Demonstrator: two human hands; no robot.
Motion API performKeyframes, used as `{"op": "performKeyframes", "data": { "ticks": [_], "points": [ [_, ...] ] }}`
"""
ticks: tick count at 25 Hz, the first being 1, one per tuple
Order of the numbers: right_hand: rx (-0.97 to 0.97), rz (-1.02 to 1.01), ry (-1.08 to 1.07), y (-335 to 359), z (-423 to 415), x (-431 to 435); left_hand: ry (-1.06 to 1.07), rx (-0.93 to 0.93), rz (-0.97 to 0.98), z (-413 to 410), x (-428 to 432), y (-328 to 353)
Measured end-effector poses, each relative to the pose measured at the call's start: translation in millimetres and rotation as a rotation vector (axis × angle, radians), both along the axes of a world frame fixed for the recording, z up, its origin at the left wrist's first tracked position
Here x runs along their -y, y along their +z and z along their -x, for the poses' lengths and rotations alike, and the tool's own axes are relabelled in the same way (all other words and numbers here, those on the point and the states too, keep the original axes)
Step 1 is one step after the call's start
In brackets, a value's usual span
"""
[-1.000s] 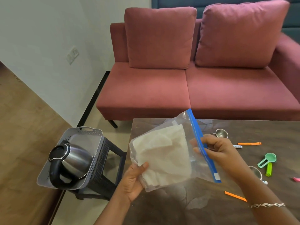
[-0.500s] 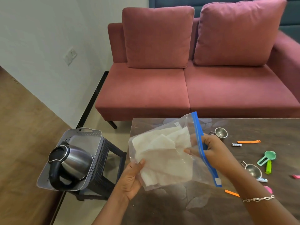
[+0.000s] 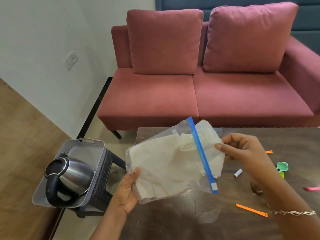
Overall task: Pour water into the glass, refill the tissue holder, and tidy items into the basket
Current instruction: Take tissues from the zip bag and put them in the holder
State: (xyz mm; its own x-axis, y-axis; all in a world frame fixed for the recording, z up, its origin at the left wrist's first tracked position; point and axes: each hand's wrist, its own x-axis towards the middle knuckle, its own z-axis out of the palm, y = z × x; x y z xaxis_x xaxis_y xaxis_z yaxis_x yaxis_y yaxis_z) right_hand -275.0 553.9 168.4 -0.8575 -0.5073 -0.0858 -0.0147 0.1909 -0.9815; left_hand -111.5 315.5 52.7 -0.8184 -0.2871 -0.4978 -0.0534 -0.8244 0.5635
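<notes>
A: Head view, and both hands are up over the worktop [image 3: 173,222]. The left hand [image 3: 127,191] grips the bottom corner of the clear zip bag [image 3: 166,163].
B: The right hand [image 3: 242,149] has its fingers [image 3: 219,146] pinched on the white tissues [image 3: 210,141] poking out past the blue zip strip.
A: The grey basket [image 3: 90,146] sits on a stool to the left, well apart, with a steel kettle [image 3: 71,177] lying inside.
B: Orange strips, a battery and a green scoop lie scattered at right.

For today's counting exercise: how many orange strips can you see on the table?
2. One orange strip lies near the table's front edge, by the right wrist. Another peeks out beyond the right hand. The arm may hide others.
</notes>
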Motion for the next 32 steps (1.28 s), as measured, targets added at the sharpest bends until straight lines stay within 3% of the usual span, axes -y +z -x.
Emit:
{"op": "performKeyframes", "data": {
  "ticks": [5, 10, 15, 20, 24, 29, 32],
  "points": [
    [-0.078, -0.008, -0.145, 10, 7, -14, 0.020, 0.004, 0.004, -5, 9, -4],
    [-0.232, -0.157, -0.394, 8, 22, -37, 0.058, 0.006, -0.035, -13, 10, -5],
    [-0.367, -0.346, -0.431, 6, 20, -33, 0.161, 0.060, -0.090, -21, 9, -13],
    [-0.412, -0.534, -0.239, -8, 6, -7, 0.126, 0.038, -0.192, -23, -2, -16],
    [-0.343, -0.613, -0.079, -19, -10, 15, 0.135, 0.031, -0.217, -23, -11, -20],
    [-0.053, -0.453, 0.171, -28, -26, 34, 0.176, 0.031, -0.191, -32, -16, -39],
    [-0.199, -0.660, 0.194, -47, -34, 48, 0.182, 0.071, -0.170, -42, -20, -50]
  ]
}}
